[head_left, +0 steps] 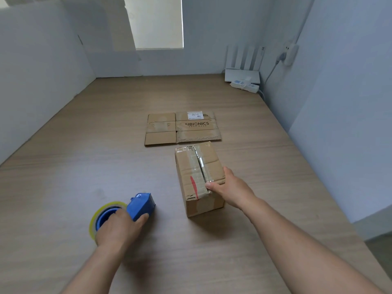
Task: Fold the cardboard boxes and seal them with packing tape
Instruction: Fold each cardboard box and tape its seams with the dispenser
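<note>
A folded brown cardboard box [195, 166] stands on the wooden table [84, 145], with clear tape along its top seam and a red mark near the front. My right hand [228, 186] grips the box's near right top edge, thumb on top. To the left, my left hand [119, 227] holds a blue tape dispenser [143, 203] with a yellowish roll of packing tape [95, 217], resting on the table. A flattened cardboard box [182, 128] printed SIBIONICS lies just beyond the folded one.
A white router [242, 73] and a power strip [246, 85] sit in the far right corner, with a cable running up to a wall plug [289, 53]. White walls close in the table on the left, back and right.
</note>
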Motion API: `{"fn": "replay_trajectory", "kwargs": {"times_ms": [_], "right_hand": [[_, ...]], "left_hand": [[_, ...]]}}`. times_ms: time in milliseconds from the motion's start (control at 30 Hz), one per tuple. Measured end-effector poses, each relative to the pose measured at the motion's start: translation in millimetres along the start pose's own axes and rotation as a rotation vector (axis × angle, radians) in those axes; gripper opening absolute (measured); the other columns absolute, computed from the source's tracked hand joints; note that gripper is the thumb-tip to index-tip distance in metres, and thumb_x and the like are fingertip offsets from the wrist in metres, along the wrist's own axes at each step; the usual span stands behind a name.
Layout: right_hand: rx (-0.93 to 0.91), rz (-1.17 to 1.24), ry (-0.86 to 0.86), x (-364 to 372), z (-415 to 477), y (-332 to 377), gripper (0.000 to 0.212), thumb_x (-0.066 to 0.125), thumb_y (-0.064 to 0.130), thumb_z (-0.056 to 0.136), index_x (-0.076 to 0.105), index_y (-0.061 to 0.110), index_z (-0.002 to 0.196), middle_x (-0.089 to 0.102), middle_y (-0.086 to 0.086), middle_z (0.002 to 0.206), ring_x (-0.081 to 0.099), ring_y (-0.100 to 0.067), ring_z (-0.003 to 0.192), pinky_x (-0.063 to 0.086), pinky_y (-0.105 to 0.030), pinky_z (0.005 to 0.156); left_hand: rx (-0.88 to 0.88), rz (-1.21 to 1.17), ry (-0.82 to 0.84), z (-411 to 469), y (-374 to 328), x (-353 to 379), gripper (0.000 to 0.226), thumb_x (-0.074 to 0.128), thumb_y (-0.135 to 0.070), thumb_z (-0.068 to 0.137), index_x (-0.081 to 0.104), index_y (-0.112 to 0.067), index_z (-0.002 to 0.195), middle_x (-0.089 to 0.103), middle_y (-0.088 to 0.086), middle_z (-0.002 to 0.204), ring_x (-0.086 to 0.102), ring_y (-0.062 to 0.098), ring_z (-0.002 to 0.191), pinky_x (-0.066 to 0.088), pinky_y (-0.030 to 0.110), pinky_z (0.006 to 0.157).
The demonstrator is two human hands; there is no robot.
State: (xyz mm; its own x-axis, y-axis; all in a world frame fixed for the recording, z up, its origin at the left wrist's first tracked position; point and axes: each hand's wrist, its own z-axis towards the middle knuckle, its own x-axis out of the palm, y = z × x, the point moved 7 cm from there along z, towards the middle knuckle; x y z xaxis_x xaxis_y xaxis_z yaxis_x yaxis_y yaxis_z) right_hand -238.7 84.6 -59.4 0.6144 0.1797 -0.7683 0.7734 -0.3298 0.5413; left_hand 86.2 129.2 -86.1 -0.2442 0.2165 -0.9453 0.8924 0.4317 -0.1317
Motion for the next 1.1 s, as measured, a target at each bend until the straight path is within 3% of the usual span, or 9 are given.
{"fn": "replay_trajectory", "kwargs": {"times_ms": [100, 300, 500, 633, 700, 800, 867, 967, 1100], "right_hand": [[0.001, 0.000, -0.005, -1.7, -1.3, 1.2, 0.078, 0.060, 0.064, 0.079, 0.030, 0.025, 0.140, 0.061, 0.000, 0.126, 0.056, -0.025, 0.115, 0.046, -0.040, 0.094], [0.015, -0.020, -0.029, -3.5, -3.3, 1.5, 0.080, 0.060, 0.065, 0.078, 0.031, 0.024, 0.140, 0.060, 0.000, 0.127, 0.055, -0.025, 0.116, 0.047, -0.039, 0.093], [-0.001, -0.039, -0.079, -14.0, -5.7, 3.2, 0.085, 0.054, 0.071, 0.078, 0.032, 0.019, 0.142, 0.050, -0.007, 0.135, 0.048, -0.027, 0.123, 0.045, -0.040, 0.096], [-0.150, 0.055, -0.285, -37.1, -20.0, 24.7, 0.071, 0.052, 0.059, 0.088, 0.040, 0.014, 0.141, 0.045, -0.008, 0.140, 0.039, -0.025, 0.130, 0.035, -0.036, 0.103], [-0.294, 0.274, -0.264, -45.8, -32.2, 45.6, 0.056, 0.059, 0.047, 0.089, 0.049, 0.018, 0.136, 0.051, -0.003, 0.136, 0.045, -0.017, 0.125, 0.038, -0.034, 0.104], [-0.452, 0.501, 0.038, -38.2, -49.5, 79.8, 0.050, 0.068, 0.034, 0.085, 0.054, 0.024, 0.132, 0.057, 0.003, 0.129, 0.051, -0.008, 0.119, 0.043, -0.029, 0.101], [-0.500, 0.577, 0.140, -35.1, -56.8, 94.0, 0.038, 0.071, 0.022, 0.084, 0.060, 0.022, 0.121, 0.063, 0.003, 0.114, 0.058, -0.004, 0.104, 0.048, -0.020, 0.090], [-0.566, 0.627, 0.109, -39.8, -62.1, 104.1, 0.012, 0.066, 0.007, 0.086, 0.067, 0.018, 0.091, 0.065, 0.006, 0.084, 0.059, 0.004, 0.074, 0.049, -0.014, 0.072], [-0.612, 0.625, -0.014, -46.3, -64.8, 101.6, 0.017, 0.063, 0.007, 0.089, 0.065, 0.021, 0.079, 0.063, 0.004, 0.077, 0.057, -0.007, 0.074, 0.051, -0.023, 0.072]], "left_hand": [[0.001, -0.043, 0.095, 8.5, 4.2, 14.6, 0.043, 0.060, -0.058, 0.082, 0.055, -0.016, 0.089, 0.063, 0.000, 0.080, 0.061, 0.019, 0.074, 0.041, 0.027, 0.059], [0.042, -0.149, 0.082, 22.4, 5.7, 5.4, 0.038, 0.067, -0.052, 0.080, 0.056, -0.016, 0.077, 0.061, 0.000, 0.073, 0.059, 0.019, 0.069, 0.037, 0.028, 0.055], [0.354, -0.516, 0.154, 9.2, -25.0, -32.7, 0.024, 0.075, -0.046, 0.073, 0.063, -0.028, 0.084, 0.066, -0.004, 0.081, 0.063, 0.017, 0.075, 0.049, 0.034, 0.065], [0.527, -0.623, 0.217, -17.3, -52.8, -67.5, 0.033, 0.072, -0.047, 0.059, 0.066, -0.032, 0.088, 0.069, -0.007, 0.080, 0.064, 0.008, 0.072, 0.047, 0.020, 0.059], [0.592, -0.624, 0.231, -27.6, -62.4, -77.5, 0.030, 0.074, -0.044, 0.062, 0.067, -0.034, 0.088, 0.070, -0.011, 0.081, 0.064, 0.007, 0.072, 0.046, 0.017, 0.058], [0.657, -0.620, 0.275, -38.7, -73.0, -84.1, 0.026, 0.078, -0.037, 0.066, 0.067, -0.032, 0.089, 0.070, -0.009, 0.082, 0.064, 0.010, 0.073, 0.049, 0.020, 0.061], [0.678, -0.612, 0.299, -43.0, -78.0, -85.9, 0.027, 0.075, -0.037, 0.063, 0.067, -0.031, 0.089, 0.070, -0.007, 0.082, 0.064, 0.010, 0.071, 0.049, 0.021, 0.062], [0.694, -0.594, 0.340, -45.9, -81.7, -84.6, 0.022, 0.078, -0.031, 0.071, 0.067, -0.031, 0.090, 0.070, -0.005, 0.081, 0.063, 0.011, 0.070, 0.049, 0.023, 0.062], [0.659, -0.586, 0.370, -46.5, -82.5, -84.2, 0.035, 0.072, -0.047, 0.061, 0.067, -0.031, 0.091, 0.070, -0.010, 0.084, 0.064, 0.007, 0.073, 0.049, 0.017, 0.061]]}}
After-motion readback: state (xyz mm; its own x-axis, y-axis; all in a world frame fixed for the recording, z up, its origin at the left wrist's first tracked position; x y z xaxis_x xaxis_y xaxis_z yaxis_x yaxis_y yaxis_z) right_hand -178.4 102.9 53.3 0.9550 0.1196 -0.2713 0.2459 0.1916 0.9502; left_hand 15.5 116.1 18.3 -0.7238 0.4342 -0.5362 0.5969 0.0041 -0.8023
